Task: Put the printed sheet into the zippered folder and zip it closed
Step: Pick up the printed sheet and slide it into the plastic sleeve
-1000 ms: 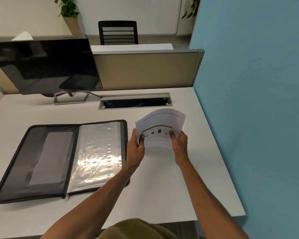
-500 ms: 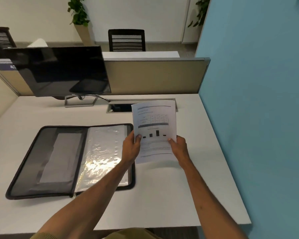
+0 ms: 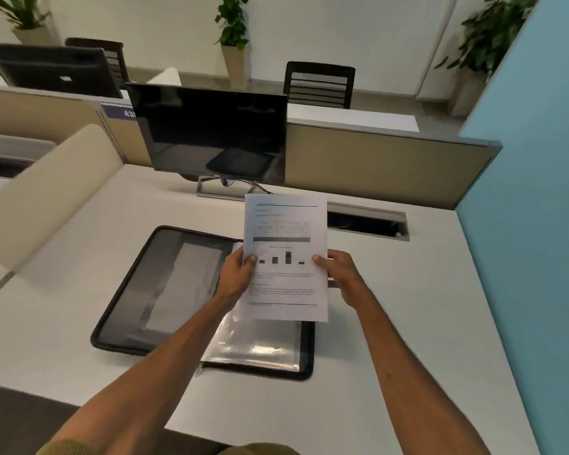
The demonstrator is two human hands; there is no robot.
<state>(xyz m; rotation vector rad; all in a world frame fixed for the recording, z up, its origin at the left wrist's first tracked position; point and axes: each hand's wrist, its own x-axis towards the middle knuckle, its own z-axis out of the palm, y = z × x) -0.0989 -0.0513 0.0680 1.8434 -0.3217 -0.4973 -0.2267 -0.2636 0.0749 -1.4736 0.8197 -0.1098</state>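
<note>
Dark monitor [image 3: 211,136] on white desk [image 3: 391,323], black chair [image 3: 319,85] behind, potted plant [image 3: 232,31]

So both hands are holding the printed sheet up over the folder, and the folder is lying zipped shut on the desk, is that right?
Not quite. The head view shows the left hand and right hand holding the printed sheet over the folder, but the folder lies open flat on the desk, its clear sleeves exposed, not zipped shut.
</note>
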